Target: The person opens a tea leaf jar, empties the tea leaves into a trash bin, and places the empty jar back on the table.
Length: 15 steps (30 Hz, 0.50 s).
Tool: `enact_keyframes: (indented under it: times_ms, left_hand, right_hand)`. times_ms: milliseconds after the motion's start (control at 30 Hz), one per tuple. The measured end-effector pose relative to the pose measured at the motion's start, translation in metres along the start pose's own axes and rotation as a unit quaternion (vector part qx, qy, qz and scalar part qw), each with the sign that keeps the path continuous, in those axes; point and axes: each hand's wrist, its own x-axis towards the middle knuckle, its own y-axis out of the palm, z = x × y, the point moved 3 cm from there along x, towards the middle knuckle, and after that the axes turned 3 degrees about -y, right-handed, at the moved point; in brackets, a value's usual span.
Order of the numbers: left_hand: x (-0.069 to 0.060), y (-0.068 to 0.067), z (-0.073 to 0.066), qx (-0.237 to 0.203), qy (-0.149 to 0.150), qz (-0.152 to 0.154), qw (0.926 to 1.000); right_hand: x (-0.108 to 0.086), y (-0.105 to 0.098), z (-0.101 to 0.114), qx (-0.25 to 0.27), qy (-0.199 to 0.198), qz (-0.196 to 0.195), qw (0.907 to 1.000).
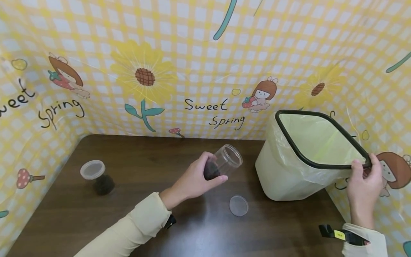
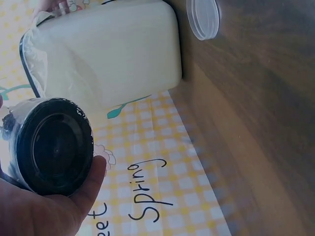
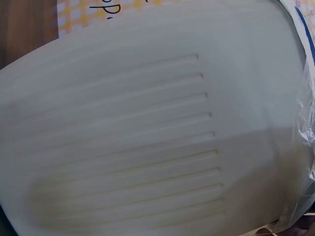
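My left hand (image 1: 192, 180) grips a clear plastic jar (image 1: 224, 157) with dark contents near its base. The jar is lidless and tilted, its mouth toward the trash bin (image 1: 277, 175) but apart from it. In the left wrist view the dark round bottom of the jar (image 2: 56, 152) faces the camera, with the thumb alongside. My right hand (image 1: 365, 189) holds the near right corner of the bin's black rim (image 1: 321, 166). A thin liner hangs over the bin's edge. The right wrist view is mostly the bin's ribbed side (image 3: 123, 123).
A loose clear round lid (image 1: 239, 206) lies on the dark wooden table (image 1: 154, 153) between the left hand and the bin. A second jar (image 1: 104, 184) with dark contents stands at the left, a pale lid (image 1: 92, 169) on top. Yellow checked cloth (image 1: 192, 71) rises around the table.
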Motion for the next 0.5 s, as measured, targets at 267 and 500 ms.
enact_keyframes:
  times_ms: [267, 500]
  left_hand:
    - [0.013, -0.003, -0.009, 0.023, 0.011, 0.006, 0.9996]
    - [0.023, -0.004, -0.023, 0.041, 0.007, 0.01, 0.9991]
  right_hand:
    - [0.001, 0.003, 0.001, 0.009, -0.001, -0.007, 0.9999]
    - [-0.001, 0.002, 0.001, 0.007, 0.014, -0.009, 0.9998]
